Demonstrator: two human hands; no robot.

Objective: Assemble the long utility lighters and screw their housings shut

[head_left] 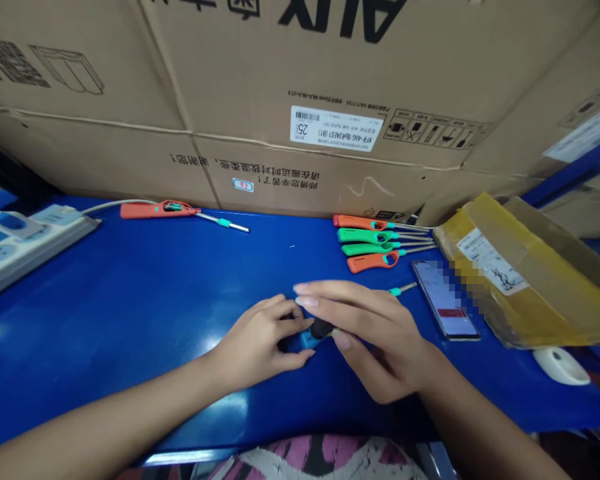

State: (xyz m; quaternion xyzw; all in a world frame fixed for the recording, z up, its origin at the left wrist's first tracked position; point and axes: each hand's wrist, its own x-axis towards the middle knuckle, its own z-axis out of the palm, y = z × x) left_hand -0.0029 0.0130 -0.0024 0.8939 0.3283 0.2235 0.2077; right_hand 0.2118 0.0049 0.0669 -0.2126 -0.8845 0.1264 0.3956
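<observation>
At the centre of a blue surface (180,287), pinches a small blue piece (307,341) between thumb and forefinger of the left hand (260,340), other fingers curled. Shows a dark cylinder (321,327) right at the blue piece, partly covered by fingers. Holds the right hand (387,337) half open above, fingers outstretched and thumb apart, around the cylinder; cannot tell whether gripping or merely near.

Taking both hands as the clock's middle, shows four lighters (360,249) side by side at one o'clock, reddish or orange at both ends, green between. At two o'clock, shows a metal rod (407,288) poking out past the right hand, otherwise hidden. Between two and three o'clock, includes a lit phone (443,293) beside a yellow-taped parcel (480,220); near three o'clock, a white rounded item (563,366). At ten o'clock, shows a lone orange lighter (143,211); slightly lower and farther left, a power strip (35,250). At twelve o'clock, includes a large cardboard box (260,80) with upside-down print.
</observation>
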